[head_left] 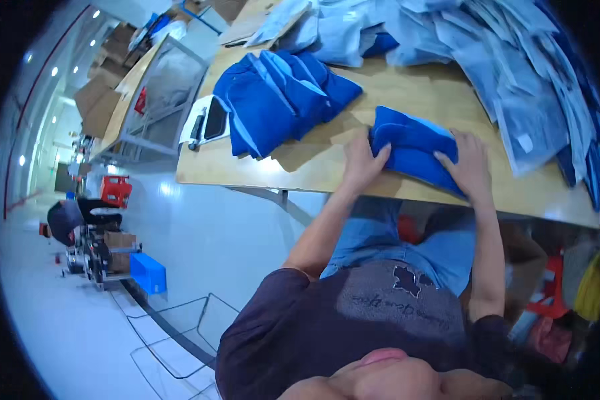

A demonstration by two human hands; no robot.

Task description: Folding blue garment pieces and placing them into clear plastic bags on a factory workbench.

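A folded piece of blue cloth, with a lighter blue layer along its far edge, lies on the wooden table right in front of me. My left hand grips its left end, thumb on top and the other fingers mostly hidden at the side. At the opposite end my right hand is closed on the cloth in the same way, thumb pressing the upper layer. To the left rests a fanned pile of folded blue cloth pieces, apart from my hands.
Many clear plastic bags with folded contents heap along the far and right table sides. A dark phone lies by the left edge. Beyond stand another workbench, a red stool, a blue crate and a bent-over person.
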